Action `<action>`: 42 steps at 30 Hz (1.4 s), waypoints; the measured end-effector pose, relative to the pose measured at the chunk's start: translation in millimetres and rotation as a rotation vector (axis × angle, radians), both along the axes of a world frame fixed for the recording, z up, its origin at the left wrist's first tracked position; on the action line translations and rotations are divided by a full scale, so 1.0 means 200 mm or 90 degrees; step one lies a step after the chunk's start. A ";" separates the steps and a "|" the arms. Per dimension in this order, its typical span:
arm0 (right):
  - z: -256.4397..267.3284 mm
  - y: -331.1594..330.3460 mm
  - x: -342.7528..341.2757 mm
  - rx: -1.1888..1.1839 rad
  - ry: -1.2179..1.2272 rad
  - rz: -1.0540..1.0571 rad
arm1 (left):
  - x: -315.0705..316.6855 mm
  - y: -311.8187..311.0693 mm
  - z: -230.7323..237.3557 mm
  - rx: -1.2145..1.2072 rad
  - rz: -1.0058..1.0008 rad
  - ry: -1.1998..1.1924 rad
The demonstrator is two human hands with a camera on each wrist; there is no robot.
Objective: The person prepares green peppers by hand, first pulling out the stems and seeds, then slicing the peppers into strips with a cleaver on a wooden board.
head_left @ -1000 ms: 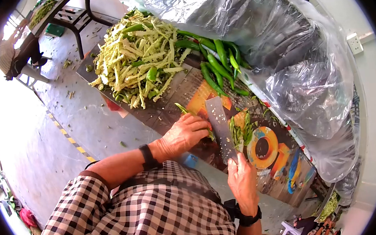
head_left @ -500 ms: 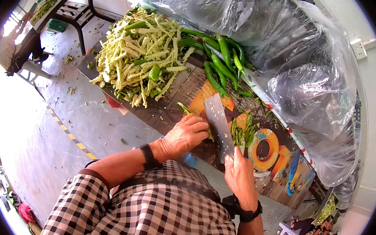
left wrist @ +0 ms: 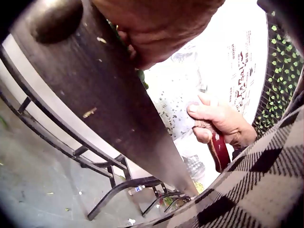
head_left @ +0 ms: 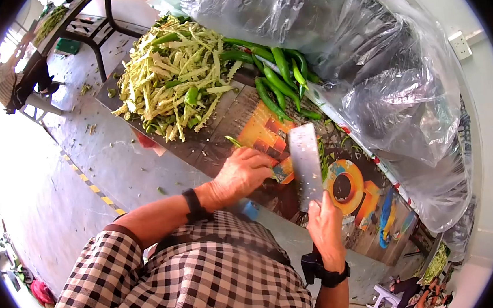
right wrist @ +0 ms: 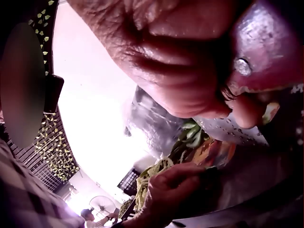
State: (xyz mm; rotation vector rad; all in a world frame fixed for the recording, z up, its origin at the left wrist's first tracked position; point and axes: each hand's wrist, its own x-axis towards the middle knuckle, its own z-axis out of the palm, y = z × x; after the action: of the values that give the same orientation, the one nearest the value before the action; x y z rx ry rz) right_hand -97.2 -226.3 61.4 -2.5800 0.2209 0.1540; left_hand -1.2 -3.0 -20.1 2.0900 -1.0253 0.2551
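Observation:
My right hand [head_left: 325,226] grips a cleaver by its red handle [left wrist: 219,149], which shows best in the left wrist view. The broad blade [head_left: 306,164], speckled with bits, points away from me and is apart from my left hand. On the board's near edge my left hand [head_left: 242,171] holds down a green pepper [head_left: 232,140], with curled fingers hiding most of it and a thin tip poking out. Cut green strips [head_left: 323,154] lie just right of the blade, partly covered by it. Whole green peppers [head_left: 281,82] are piled beyond it.
A heap of pale green cut strips [head_left: 174,78] covers the far left of the patterned tabletop [head_left: 375,242]. Clear plastic sheeting [head_left: 361,69] runs along the right side. Another person [head_left: 20,79] sits by a table at the far left.
The cleaver has shifted right, away from my left hand, and its blade now overlaps the cut strips. My left hand keeps its place on the pepper.

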 end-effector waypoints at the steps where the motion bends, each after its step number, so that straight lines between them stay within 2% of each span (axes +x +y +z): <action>1: 0.00 -0.03 -0.02 0.062 0.052 -0.075 | -0.01 -0.03 0.01 -0.011 -0.002 -0.002; 4: 0.02 -0.05 -0.06 0.010 -0.042 -0.029 | -0.04 -0.12 0.01 -0.038 -0.007 0.002; 5: 0.05 -0.03 -0.08 0.029 0.002 -0.060 | -0.04 -0.12 0.00 -0.040 -0.007 0.010; 11: 0.14 0.04 -0.11 0.015 0.000 0.017 | -0.04 -0.11 0.02 -0.027 -0.025 0.005; 18: 0.08 0.02 -0.12 0.022 0.024 0.060 | -0.04 -0.11 0.00 -0.030 -0.028 0.017; 23: 0.15 0.09 -0.06 -0.027 0.068 0.096 | -0.03 -0.11 0.01 -0.034 -0.040 0.020; 27: 0.10 0.14 0.06 -0.011 0.035 0.122 | -0.03 -0.11 0.00 -0.039 -0.048 0.021; 30: 0.09 0.20 0.16 -0.056 0.006 0.136 | -0.03 -0.11 0.01 -0.033 -0.027 0.007; 33: 0.10 0.17 0.14 -0.038 0.028 0.129 | -0.04 -0.10 0.05 0.032 -0.017 -0.003; 35: 0.09 0.11 0.08 -0.022 0.020 0.128 | -0.05 -0.10 0.07 0.034 -0.001 -0.032; 38: 0.08 -0.01 -0.02 -0.037 0.045 0.043 | -0.06 -0.08 0.05 0.035 0.004 -0.046; 42: 0.05 -0.09 -0.09 -0.033 -0.009 -0.002 | -0.05 -0.09 0.02 -0.008 -0.005 -0.052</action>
State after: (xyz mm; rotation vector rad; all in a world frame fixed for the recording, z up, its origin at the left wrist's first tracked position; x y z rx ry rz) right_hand -115.0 -243.5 70.6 -2.6320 0.2262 0.1306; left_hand -10.3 -20.3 -15.3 2.0786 -1.0771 0.3455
